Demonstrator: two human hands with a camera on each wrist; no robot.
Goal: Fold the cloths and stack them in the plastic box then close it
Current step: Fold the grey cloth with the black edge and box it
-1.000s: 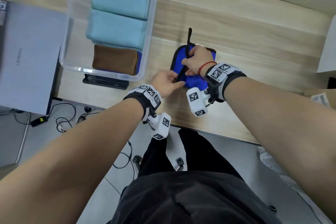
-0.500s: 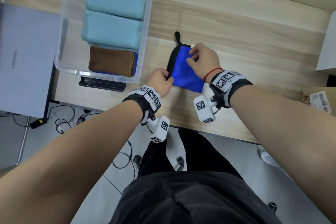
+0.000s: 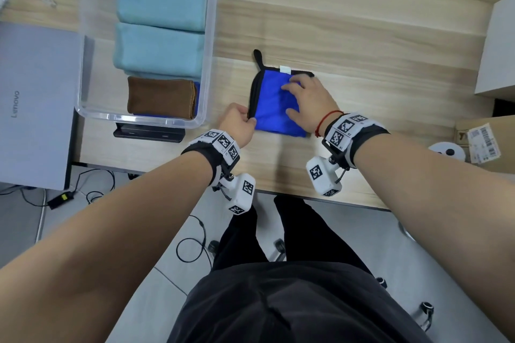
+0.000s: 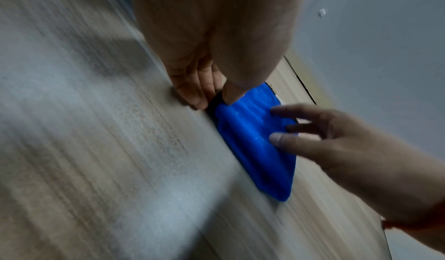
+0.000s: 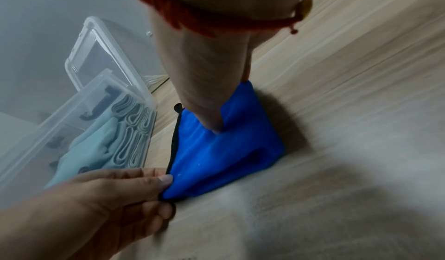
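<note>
Overhead, the head view: one blue cloth (image 3: 274, 108) with black edging, folded, lay flat on the wooden desk (image 3: 362, 36), just right of the clear plastic box (image 3: 211, 36). Left hand (image 3: 240, 122) pinched the cloth's near-left black edge between thumb and curled fingers. Right hand (image 3: 309, 103) rested on top of the cloth, fingers spread and fairly straight, grasping nothing. Inside the box: two folded light-blue cloths (image 3: 158, 47) and one brown cloth (image 3: 161, 97) nearest the person, the brown one sitting over a strip of blue fabric. A grey laptop (image 3: 33, 103) lay closed at the left of the box.

Left wrist view (blurred): left hand (image 4: 209, 73) held the black edge of the blue cloth (image 4: 255, 150) between thumb and fingertips; right hand (image 4: 337, 146) lay on the cloth with fingers extended.

Right wrist view: right hand (image 5: 204, 85) pressed a straight fingertip down into the blue cloth (image 5: 224, 150); left hand (image 5: 115, 195) gripped the cloth's near corner. The plastic box (image 5: 79, 112) stood just beyond, light-blue cloths (image 5: 125, 134) showing through its wall, and its lid (image 5: 101, 47) stood up behind it.
</note>
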